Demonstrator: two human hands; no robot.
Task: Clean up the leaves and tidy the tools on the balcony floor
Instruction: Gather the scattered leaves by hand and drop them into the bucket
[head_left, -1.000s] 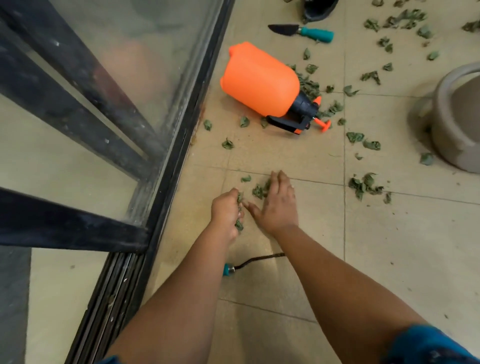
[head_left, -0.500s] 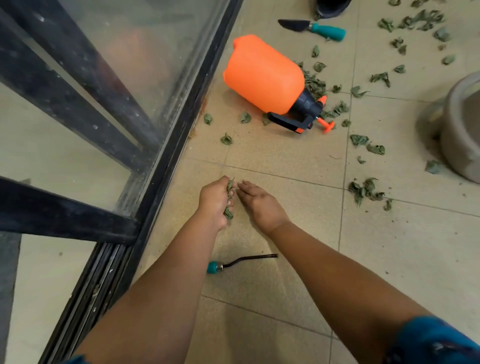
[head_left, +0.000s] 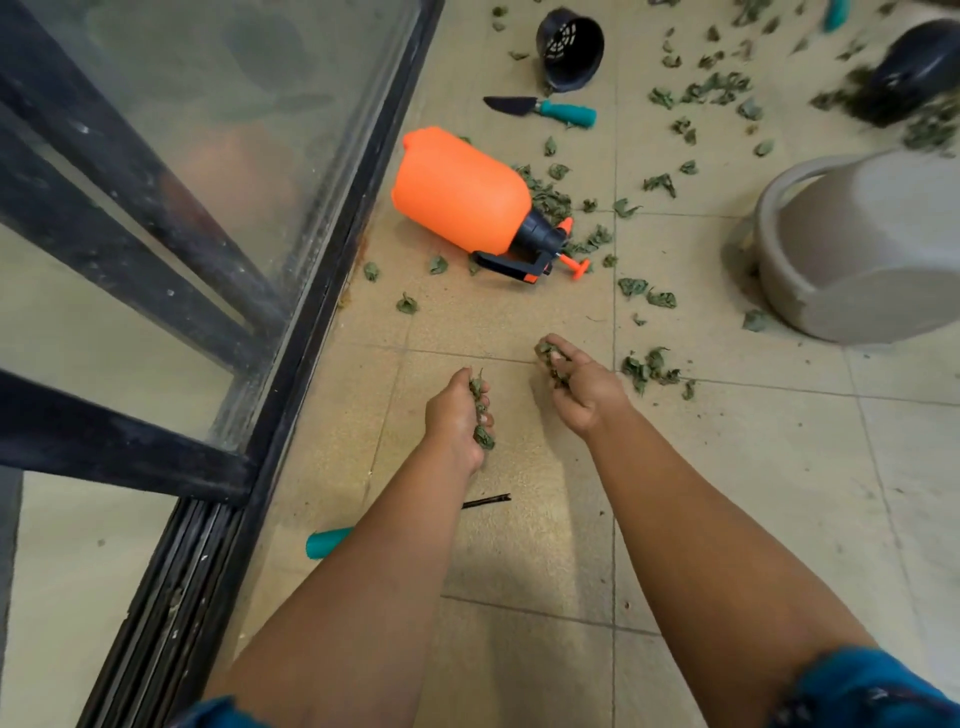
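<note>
My left hand (head_left: 457, 415) is curled round a bunch of dry green leaves (head_left: 483, 439), held just above the tile floor. My right hand (head_left: 582, 384) also grips a clump of leaves (head_left: 551, 364), lifted slightly to the right. More loose leaves (head_left: 652, 369) lie in a small heap right of my right hand, and several others are scattered further back. An orange pump sprayer (head_left: 462, 197) lies on its side ahead. A teal-handled trowel (head_left: 545, 108) lies beyond it. Under my left forearm lies a teal-handled thin tool (head_left: 327, 540).
A black-framed glass sliding door (head_left: 322, 270) runs along the left. A grey plastic tub (head_left: 810, 296) stands at the right. A small black pot (head_left: 571, 47) lies tipped at the back, and another dark pot (head_left: 914, 67) lies at the far right among leaves.
Both hands have lifted off the floor with leaves in them and moved apart; the right hand swung to the right. The view has pulled back, showing more floor.
</note>
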